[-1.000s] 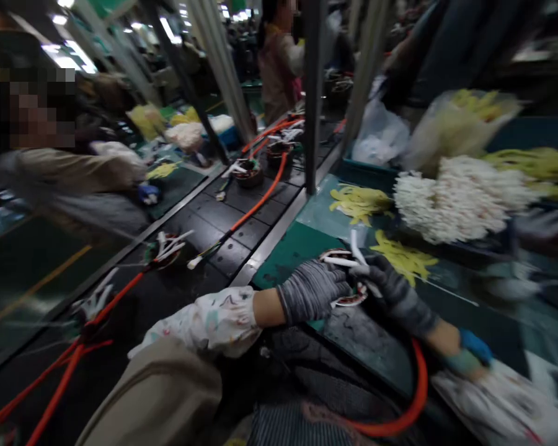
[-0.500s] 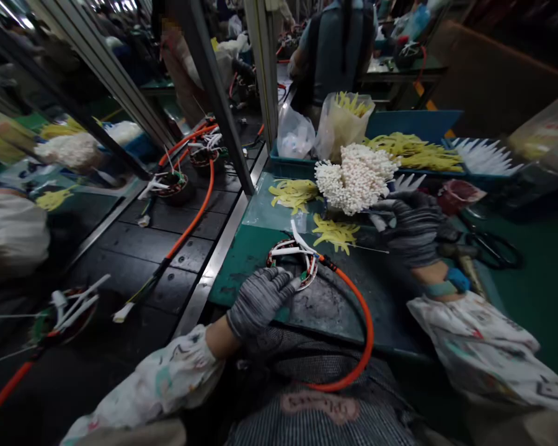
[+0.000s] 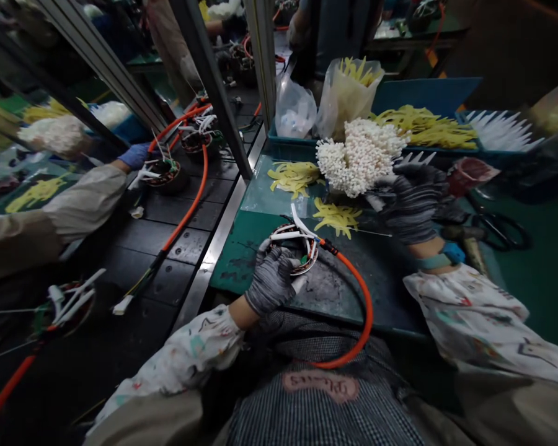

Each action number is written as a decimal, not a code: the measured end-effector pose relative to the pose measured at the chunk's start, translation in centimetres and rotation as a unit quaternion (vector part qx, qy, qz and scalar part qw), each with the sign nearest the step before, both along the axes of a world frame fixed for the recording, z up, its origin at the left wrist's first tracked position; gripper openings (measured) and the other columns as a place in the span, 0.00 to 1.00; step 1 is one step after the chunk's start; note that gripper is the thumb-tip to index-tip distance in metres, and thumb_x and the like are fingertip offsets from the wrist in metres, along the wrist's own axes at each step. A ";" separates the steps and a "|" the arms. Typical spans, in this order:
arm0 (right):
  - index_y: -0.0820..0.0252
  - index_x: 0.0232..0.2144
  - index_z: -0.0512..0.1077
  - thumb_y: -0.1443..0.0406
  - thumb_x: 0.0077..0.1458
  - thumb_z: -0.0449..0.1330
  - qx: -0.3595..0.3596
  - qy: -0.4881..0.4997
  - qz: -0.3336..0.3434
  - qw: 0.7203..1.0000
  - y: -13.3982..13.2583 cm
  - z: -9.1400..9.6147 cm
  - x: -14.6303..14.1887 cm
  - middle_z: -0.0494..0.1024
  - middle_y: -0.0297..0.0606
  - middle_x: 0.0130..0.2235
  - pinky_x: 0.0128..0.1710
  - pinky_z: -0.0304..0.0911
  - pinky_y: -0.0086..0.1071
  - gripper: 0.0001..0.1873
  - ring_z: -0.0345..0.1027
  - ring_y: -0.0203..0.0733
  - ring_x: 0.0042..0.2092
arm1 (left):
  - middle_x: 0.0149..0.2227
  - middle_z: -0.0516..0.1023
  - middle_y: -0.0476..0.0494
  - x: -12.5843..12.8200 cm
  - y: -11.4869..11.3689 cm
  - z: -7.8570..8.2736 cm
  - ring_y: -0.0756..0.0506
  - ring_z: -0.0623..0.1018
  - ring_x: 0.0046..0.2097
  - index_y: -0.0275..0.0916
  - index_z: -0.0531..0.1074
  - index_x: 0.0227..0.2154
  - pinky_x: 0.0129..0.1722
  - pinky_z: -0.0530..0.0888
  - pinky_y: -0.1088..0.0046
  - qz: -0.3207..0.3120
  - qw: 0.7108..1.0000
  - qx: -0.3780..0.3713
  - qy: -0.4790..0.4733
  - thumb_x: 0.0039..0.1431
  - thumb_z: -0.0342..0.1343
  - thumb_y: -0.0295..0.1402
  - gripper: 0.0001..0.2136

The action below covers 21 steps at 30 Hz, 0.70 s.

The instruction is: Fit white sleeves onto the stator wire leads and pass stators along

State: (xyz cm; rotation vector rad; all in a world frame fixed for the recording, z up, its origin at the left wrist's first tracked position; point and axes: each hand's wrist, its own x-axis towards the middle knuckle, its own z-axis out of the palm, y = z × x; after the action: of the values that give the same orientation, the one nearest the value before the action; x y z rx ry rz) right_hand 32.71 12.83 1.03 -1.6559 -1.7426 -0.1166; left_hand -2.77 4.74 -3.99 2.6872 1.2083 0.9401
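Observation:
A round motor stator with white sleeved leads and a thick orange cable lies on the green work mat in front of me. My left hand, in a grey striped glove, grips the near left side of its rim, the thumb at the front. My right hand, gloved alike, is beside a bundle of thin white tubes with its fingers curled. Whatever these fingers hold, if anything, is hidden. Yellow strips lie between the stator and the bundle, a thin needle-like rod by them.
Left of the mat, a dark conveyor carries more stators. A metal post rises beside it. A co-worker's blue-gloved hand reaches in from the left. Scissors and a hammer lie right of my right hand.
My left hand has gone from lying flat against the stator to gripping its rim. The right hand stays by the tube bundle. A co-worker's arm has reached across to a stator on the conveyor.

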 end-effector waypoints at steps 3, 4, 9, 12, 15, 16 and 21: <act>0.50 0.46 0.81 0.50 0.65 0.71 -0.004 -0.006 0.010 1.000 0.0 1.0 -0.7 0.78 0.49 0.64 0.73 0.53 0.69 0.14 0.61 0.64 0.70 | 0.43 0.85 0.44 -0.1 0.2 0.1 0.37 0.85 0.51 0.44 0.77 0.43 0.71 0.70 0.41 -0.002 1.000 0.020 -0.008 0.65 0.65 0.41 0.09; 0.48 0.44 0.81 0.51 0.66 0.70 0.004 0.000 0.011 1.000 -0.2 1.4 -1.0 0.79 0.48 0.62 0.72 0.56 0.67 0.11 0.64 0.62 0.68 | 0.43 0.85 0.43 -0.2 0.2 0.1 0.37 0.84 0.51 0.44 0.77 0.43 0.71 0.71 0.41 -0.005 1.000 0.018 -0.005 0.66 0.65 0.41 0.09; 0.52 0.44 0.78 0.57 0.73 0.61 0.113 0.089 0.016 0.990 -4.6 4.8 -3.7 0.85 0.51 0.50 0.61 0.74 0.56 0.09 0.81 0.54 0.54 | 0.42 0.84 0.44 -0.4 0.4 0.2 0.38 0.84 0.51 0.43 0.78 0.42 0.74 0.66 0.39 -0.023 0.999 -0.037 0.026 0.67 0.65 0.42 0.09; 0.53 0.44 0.76 0.57 0.72 0.64 0.114 0.238 0.043 0.964 -8.7 7.2 -6.1 0.86 0.47 0.47 0.50 0.81 0.52 0.07 0.85 0.52 0.45 | 0.42 0.85 0.44 -0.5 0.5 0.2 0.37 0.84 0.51 0.43 0.78 0.42 0.74 0.66 0.40 -0.030 0.998 -0.050 0.018 0.65 0.66 0.41 0.09; 0.49 0.43 0.75 0.57 0.70 0.66 -0.007 0.308 0.108 0.945 -11.1 7.2 -8.5 0.85 0.36 0.39 0.35 0.80 0.44 0.06 0.82 0.45 0.34 | 0.41 0.84 0.45 -0.5 0.6 0.2 0.38 0.84 0.49 0.44 0.78 0.42 0.73 0.68 0.43 -0.035 0.999 -0.022 -0.014 0.66 0.66 0.41 0.09; 0.49 0.42 0.74 0.56 0.69 0.67 -0.014 0.300 0.113 0.947 -11.4 6.5 -9.1 0.84 0.34 0.37 0.35 0.80 0.44 0.07 0.82 0.45 0.33 | 0.40 0.84 0.46 -0.4 0.6 0.2 0.39 0.84 0.49 0.44 0.77 0.42 0.72 0.69 0.44 -0.037 0.999 -0.006 -0.022 0.66 0.66 0.41 0.09; 0.47 0.42 0.71 0.55 0.69 0.66 0.038 0.344 0.086 0.934 -11.8 2.3 -11.3 0.84 0.33 0.34 0.35 0.81 0.46 0.08 0.83 0.49 0.33 | 0.39 0.84 0.47 -0.2 0.5 0.4 0.40 0.84 0.46 0.44 0.76 0.43 0.72 0.69 0.45 -0.036 0.998 0.044 -0.035 0.67 0.66 0.41 0.09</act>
State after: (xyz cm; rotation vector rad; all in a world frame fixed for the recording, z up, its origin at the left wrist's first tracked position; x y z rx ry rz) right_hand 21.43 1.01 3.29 -1.2638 -1.3033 0.4264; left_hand -2.96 5.26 -3.58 2.7177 1.0736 1.0913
